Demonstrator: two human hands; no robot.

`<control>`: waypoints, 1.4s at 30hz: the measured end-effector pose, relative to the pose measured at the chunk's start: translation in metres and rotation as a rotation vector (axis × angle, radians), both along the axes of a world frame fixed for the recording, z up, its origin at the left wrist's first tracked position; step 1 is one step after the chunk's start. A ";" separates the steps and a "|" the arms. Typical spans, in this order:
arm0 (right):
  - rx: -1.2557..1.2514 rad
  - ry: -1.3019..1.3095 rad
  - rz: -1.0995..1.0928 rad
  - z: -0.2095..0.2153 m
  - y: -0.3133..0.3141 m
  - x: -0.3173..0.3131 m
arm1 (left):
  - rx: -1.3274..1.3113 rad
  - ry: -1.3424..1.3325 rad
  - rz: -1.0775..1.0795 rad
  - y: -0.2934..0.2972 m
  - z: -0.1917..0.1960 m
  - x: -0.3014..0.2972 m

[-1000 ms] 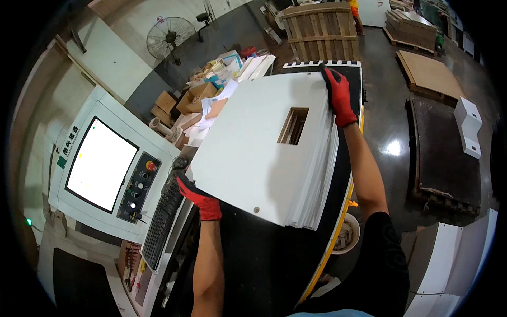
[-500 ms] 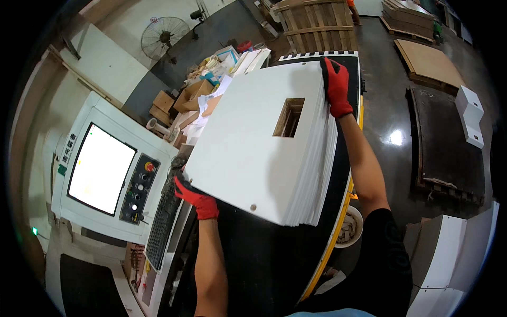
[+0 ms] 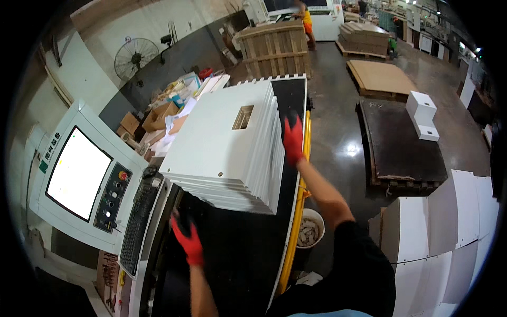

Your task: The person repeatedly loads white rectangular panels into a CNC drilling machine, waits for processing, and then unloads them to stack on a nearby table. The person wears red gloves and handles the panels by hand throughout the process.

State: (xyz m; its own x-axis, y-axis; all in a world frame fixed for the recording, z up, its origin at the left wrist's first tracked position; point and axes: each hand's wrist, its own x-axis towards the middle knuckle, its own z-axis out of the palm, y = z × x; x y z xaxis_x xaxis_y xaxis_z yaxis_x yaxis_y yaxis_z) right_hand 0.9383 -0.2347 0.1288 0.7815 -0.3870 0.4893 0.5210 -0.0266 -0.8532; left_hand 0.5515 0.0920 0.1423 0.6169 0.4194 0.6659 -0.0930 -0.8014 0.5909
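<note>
Since a second ago you have let go of the stack of white sheets (image 3: pixel 227 145). It now lies flat on the black machine bed (image 3: pixel 237 253), far-left part of it, top sheet with a rectangular cut-out, edges fanned toward the right.

Your left hand (image 3: pixel 187 240), red-gloved, has dropped to the near side of the bed, clear of the stack; fingers spread loose, holding nothing. Your right hand (image 3: pixel 293 138) sits just beside the stack's right edge, fingers extended, gripping nothing; whether it touches the edge cannot be told.

Judgement: the stack is set down and squared.

Left: control console (image 3: pixel 79 177) with bright white screen, red button, keyboard below. Far left: brown cartons (image 3: pixel 153 117). Far: wooden pallet crate (image 3: pixel 277 50). Right: white boxes (image 3: pixel 422 115) on a dark pallet; white panels (image 3: pixel 449 227) near right.
</note>
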 end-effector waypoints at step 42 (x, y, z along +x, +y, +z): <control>-1.451 -1.120 1.643 -0.148 0.219 -0.744 | -0.473 -0.018 1.011 -0.123 -0.183 -0.495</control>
State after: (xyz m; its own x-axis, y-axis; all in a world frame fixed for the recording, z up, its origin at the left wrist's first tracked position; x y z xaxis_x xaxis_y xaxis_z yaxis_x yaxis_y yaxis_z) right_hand 0.1944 -0.0158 -0.0189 -0.6291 0.7765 0.0364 0.7560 0.6221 -0.2035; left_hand 0.0561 -0.0312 -0.0407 -0.1602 0.9366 0.3117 0.4631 -0.2075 0.8617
